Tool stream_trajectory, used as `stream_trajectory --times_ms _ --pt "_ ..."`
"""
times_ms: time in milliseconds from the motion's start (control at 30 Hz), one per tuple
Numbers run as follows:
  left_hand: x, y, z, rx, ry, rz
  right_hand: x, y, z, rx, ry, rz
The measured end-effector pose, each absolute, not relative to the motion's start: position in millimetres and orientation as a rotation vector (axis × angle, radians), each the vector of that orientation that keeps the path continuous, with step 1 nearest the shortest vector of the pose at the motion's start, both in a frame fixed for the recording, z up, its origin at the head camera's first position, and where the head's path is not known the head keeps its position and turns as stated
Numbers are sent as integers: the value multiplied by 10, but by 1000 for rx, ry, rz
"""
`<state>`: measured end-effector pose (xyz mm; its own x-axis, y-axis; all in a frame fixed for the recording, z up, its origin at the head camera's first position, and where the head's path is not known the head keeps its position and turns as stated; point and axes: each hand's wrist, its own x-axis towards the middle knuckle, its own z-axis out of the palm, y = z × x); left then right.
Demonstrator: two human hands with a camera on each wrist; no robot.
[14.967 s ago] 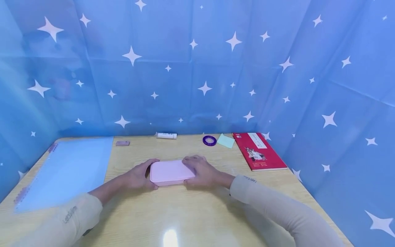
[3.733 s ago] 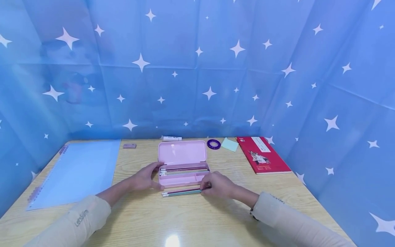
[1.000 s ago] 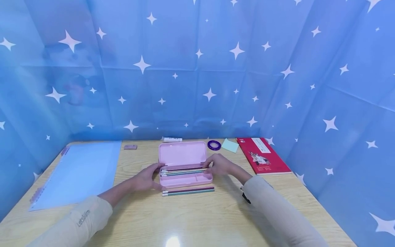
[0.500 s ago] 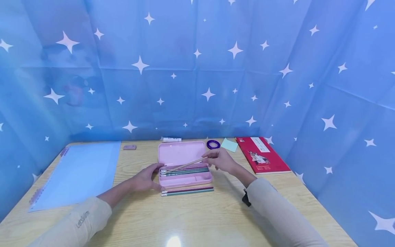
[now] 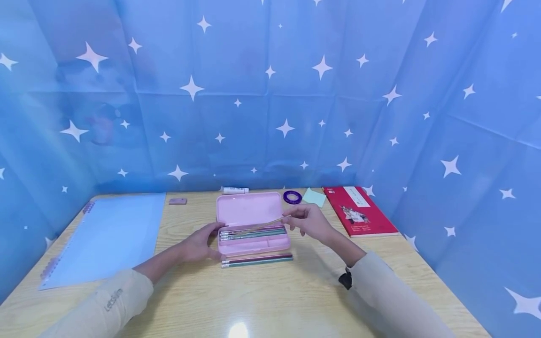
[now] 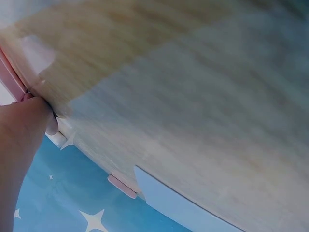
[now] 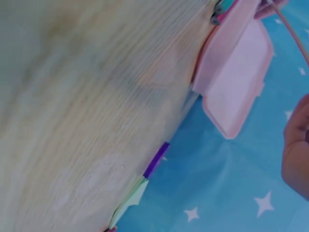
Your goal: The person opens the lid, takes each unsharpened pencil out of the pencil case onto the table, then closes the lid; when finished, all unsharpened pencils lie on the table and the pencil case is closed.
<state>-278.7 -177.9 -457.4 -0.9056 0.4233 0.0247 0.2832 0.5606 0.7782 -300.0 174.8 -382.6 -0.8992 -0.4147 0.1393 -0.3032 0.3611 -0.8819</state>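
A pink pencil case lies with its lid up in the middle of the table. Along its left end my left hand grips it, thumb at the front corner and fingers at the back. My right hand pinches the right end of a gold pencil held slanting over the case. Several other pencils lie in the long compartment. In front of the case, a few pencils rest side by side on the table. The right wrist view shows the case and the slanted pencil.
A blue sheet-like folder lies at left, with a small mauve eraser-like block beside it. Along the back are a white tube, a purple ring, a pale green paper and a red book. A starred curtain hangs behind.
The case was closed between both hands at first, then opened. My right hand let go of pencils on the table, reached into the case and raised the gold pencil's right end. The left hand stays.
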Motion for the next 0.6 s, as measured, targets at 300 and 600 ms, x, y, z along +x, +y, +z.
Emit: stream_trajectory --times_ms 300,600 --pt "-2798 -1789 -4560 615 2616 1263 -2704 1842 -3792 -791 2411 -1574" --pt "-2794 -1784 -4562 629 2602 1278 -2551 1880 -3877 -846 2392 -1545"
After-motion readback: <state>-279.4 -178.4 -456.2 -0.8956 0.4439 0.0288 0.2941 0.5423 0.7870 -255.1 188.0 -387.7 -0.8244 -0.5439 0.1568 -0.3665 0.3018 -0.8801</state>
